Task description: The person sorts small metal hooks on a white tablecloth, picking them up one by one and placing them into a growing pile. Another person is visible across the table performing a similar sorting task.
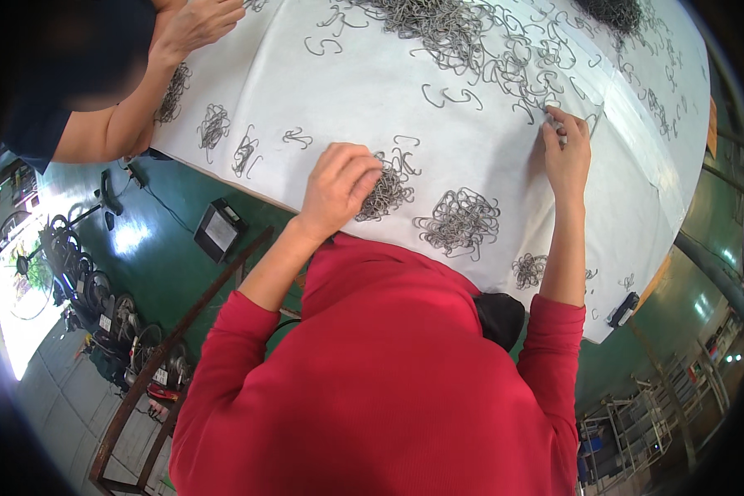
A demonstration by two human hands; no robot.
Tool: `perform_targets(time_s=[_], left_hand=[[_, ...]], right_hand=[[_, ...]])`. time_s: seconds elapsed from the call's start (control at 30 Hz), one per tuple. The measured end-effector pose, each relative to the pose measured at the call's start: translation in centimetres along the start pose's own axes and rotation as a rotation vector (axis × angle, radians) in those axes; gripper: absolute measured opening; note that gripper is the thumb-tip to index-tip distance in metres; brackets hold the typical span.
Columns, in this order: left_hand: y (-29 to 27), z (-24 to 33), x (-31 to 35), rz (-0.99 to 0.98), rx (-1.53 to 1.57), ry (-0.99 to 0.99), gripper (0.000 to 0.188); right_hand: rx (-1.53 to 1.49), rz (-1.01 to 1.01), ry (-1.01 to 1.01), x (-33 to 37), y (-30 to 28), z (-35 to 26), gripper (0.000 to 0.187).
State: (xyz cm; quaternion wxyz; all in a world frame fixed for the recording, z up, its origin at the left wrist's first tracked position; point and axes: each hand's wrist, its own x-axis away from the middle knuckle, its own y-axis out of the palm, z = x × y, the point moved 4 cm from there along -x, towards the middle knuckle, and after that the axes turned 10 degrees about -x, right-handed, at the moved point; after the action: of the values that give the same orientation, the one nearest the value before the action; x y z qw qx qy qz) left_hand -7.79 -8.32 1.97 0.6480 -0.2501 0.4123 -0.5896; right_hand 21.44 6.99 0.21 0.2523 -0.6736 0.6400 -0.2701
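Bent grey wire hooks lie on a white-covered table point(306, 91). My left hand point(339, 186), its fingers curled together, rests against the left side of a small hook pile point(386, 194) near the table's front edge. Whatever lies inside those fingers is hidden. Farther off to the right, my right hand point(569, 153) reaches to the edge of the big scattered heap of hooks point(446, 33). Its thumb and index finger are apart, with the fingertips beside loose hooks. Between my arms sits a wider hook pile point(459, 221), and a smaller hook cluster point(529, 269) lies close to my right forearm.
At the left, another person's hand point(202, 29) is above the table, near small hook groups point(215, 124). A darker heap point(612, 12) lies at the far right. A small black object point(624, 309) sits on the right front corner. Below the left edge stands a rusty metal frame point(140, 388).
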Motion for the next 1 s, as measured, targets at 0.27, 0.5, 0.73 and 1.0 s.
perform_targets(time_s=[0.27, 0.5, 0.73, 1.0], left_hand=[[1.7, 2.3, -0.5, -0.169, -0.121, 0.183, 0.034], [3.8, 2.7, -1.7, -0.378, -0.233, 0.233, 0.051], [3.1, 2.7, 1.5, -0.39, -0.309, 0.315, 0.05], [4.2, 2.3, 3.0, -0.188, -0.476, 0.453, 0.043]], right_hand=[[-0.018, -0.031, -0.021, 0.6, -0.3, 0.2, 0.025], [-0.043, -0.03, -0.041, 1.2, -1.2, 0.3, 0.026], [-0.065, -0.025, -0.029, 2.2, -3.5, 0.4, 0.021], [-0.027, 0.247, -0.214, 0.7, -2.2, 1.6, 0.029]])
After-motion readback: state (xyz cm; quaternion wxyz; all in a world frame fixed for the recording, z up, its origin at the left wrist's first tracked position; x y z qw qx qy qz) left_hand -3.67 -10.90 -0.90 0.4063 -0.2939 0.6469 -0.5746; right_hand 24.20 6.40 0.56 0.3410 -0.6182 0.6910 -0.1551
